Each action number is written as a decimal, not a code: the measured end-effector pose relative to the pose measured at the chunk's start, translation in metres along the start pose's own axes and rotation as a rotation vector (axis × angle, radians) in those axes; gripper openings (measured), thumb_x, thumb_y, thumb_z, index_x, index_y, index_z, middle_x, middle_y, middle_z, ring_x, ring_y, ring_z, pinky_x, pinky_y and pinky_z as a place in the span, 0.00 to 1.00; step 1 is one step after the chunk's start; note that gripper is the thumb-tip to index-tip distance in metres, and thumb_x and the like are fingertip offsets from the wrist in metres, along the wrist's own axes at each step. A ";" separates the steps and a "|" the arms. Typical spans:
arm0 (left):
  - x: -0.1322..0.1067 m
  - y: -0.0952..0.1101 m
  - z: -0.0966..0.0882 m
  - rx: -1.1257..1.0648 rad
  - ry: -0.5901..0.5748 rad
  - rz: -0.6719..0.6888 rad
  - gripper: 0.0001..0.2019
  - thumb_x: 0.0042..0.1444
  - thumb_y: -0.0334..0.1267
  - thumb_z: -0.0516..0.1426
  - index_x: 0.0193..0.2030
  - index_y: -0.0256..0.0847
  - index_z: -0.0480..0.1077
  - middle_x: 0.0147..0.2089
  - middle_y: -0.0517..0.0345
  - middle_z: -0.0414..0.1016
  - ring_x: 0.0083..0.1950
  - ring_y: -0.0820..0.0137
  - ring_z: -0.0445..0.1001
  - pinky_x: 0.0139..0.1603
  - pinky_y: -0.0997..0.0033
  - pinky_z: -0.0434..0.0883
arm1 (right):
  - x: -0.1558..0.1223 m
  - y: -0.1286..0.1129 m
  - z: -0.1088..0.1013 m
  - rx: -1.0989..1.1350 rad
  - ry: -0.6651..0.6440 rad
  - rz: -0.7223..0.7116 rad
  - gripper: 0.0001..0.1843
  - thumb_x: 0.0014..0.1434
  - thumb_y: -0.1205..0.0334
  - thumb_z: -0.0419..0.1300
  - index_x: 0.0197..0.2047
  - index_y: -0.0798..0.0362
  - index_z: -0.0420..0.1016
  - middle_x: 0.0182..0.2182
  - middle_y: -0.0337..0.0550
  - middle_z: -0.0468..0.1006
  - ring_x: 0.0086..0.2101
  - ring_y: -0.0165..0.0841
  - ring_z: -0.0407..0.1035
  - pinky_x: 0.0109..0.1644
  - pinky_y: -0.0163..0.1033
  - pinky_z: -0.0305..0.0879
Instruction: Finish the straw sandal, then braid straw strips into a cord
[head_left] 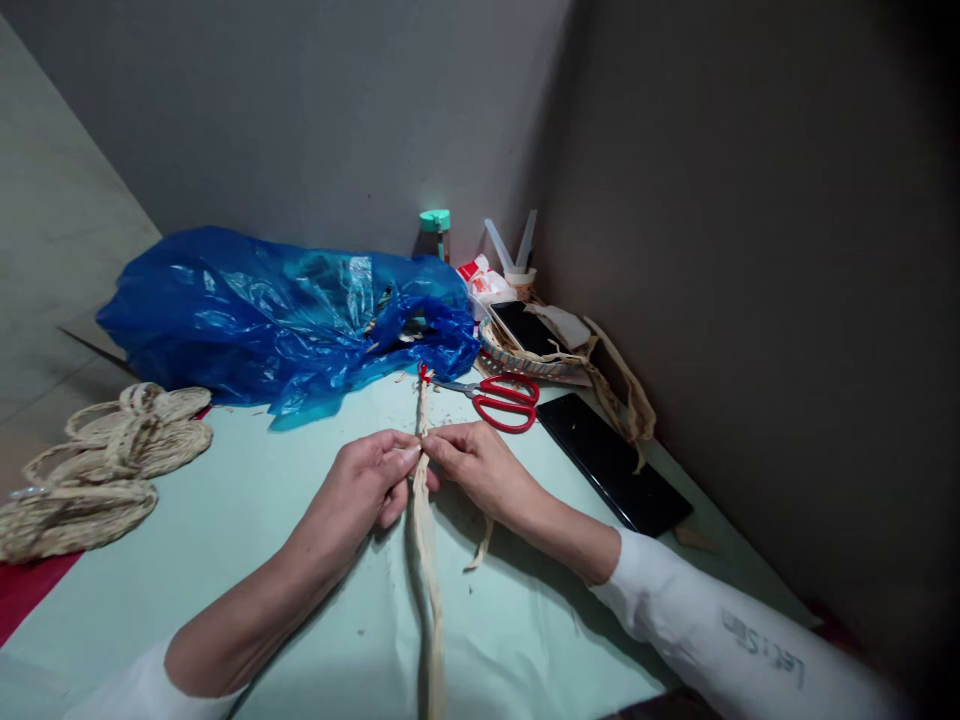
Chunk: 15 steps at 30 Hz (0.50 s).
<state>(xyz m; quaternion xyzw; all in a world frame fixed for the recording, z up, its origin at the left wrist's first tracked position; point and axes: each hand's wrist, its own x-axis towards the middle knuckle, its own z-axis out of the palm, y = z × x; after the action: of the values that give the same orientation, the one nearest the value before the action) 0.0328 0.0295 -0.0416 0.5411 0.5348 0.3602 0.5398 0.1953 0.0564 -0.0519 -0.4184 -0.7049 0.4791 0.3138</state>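
Both my hands meet at the middle of the table around a pale braid of dried plant fibre point(422, 405). My left hand point(377, 477) pinches it from the left with thumb and forefinger. From the other side my right hand point(474, 462) also grips it, the fingertips of both hands nearly touching. A red tie point(424, 374) marks the braid's far end. Below my fingers a long loose fibre strip point(427, 590) runs toward me, and a shorter strand end point(481, 548) hangs under my right hand. Red-handled scissors point(504, 402) lie just beyond my right hand.
A blue plastic bag point(247, 310) fills the back left. Woven straw slippers point(127, 450) lie at the left edge. On the right are a black phone-like slab point(611, 462) and a basket point(517, 358) holding another device. A green-capped jar point(435, 232) stands by the wall.
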 end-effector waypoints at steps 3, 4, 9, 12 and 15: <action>-0.001 0.007 -0.005 0.157 0.070 0.010 0.11 0.57 0.45 0.55 0.30 0.39 0.70 0.19 0.63 0.71 0.16 0.76 0.54 0.20 0.73 0.50 | 0.000 0.002 0.002 -0.039 0.059 0.003 0.22 0.63 0.58 0.51 0.18 0.54 0.62 0.15 0.33 0.59 0.21 0.25 0.53 0.28 0.33 0.49; -0.002 0.009 -0.006 0.236 0.093 0.030 0.11 0.57 0.44 0.56 0.29 0.40 0.70 0.22 0.61 0.74 0.17 0.76 0.57 0.20 0.73 0.51 | 0.000 0.002 0.002 -0.035 0.061 0.007 0.22 0.63 0.59 0.51 0.18 0.55 0.62 0.15 0.33 0.61 0.21 0.25 0.55 0.28 0.33 0.50; -0.015 0.013 0.007 0.560 0.151 0.266 0.11 0.60 0.39 0.53 0.29 0.41 0.72 0.25 0.60 0.75 0.26 0.72 0.68 0.29 0.72 0.61 | -0.001 0.000 0.002 0.167 0.010 0.044 0.17 0.61 0.64 0.52 0.24 0.58 0.73 0.20 0.38 0.70 0.23 0.26 0.60 0.31 0.33 0.54; -0.023 0.006 0.017 0.734 0.093 0.425 0.12 0.61 0.37 0.51 0.32 0.40 0.73 0.26 0.59 0.75 0.25 0.71 0.68 0.31 0.70 0.62 | -0.002 -0.001 0.003 0.418 -0.013 0.117 0.13 0.60 0.63 0.54 0.27 0.59 0.74 0.19 0.36 0.66 0.22 0.25 0.59 0.28 0.32 0.53; -0.024 0.005 0.015 0.750 0.047 0.496 0.13 0.62 0.38 0.51 0.29 0.40 0.72 0.26 0.58 0.74 0.27 0.69 0.69 0.32 0.69 0.62 | -0.003 -0.003 0.003 0.500 -0.003 0.154 0.10 0.57 0.63 0.58 0.30 0.60 0.76 0.19 0.34 0.65 0.21 0.24 0.54 0.26 0.32 0.49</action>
<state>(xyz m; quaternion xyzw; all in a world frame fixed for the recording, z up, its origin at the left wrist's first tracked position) 0.0441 0.0044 -0.0346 0.8029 0.4946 0.2720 0.1916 0.1938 0.0517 -0.0505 -0.3795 -0.5312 0.6615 0.3691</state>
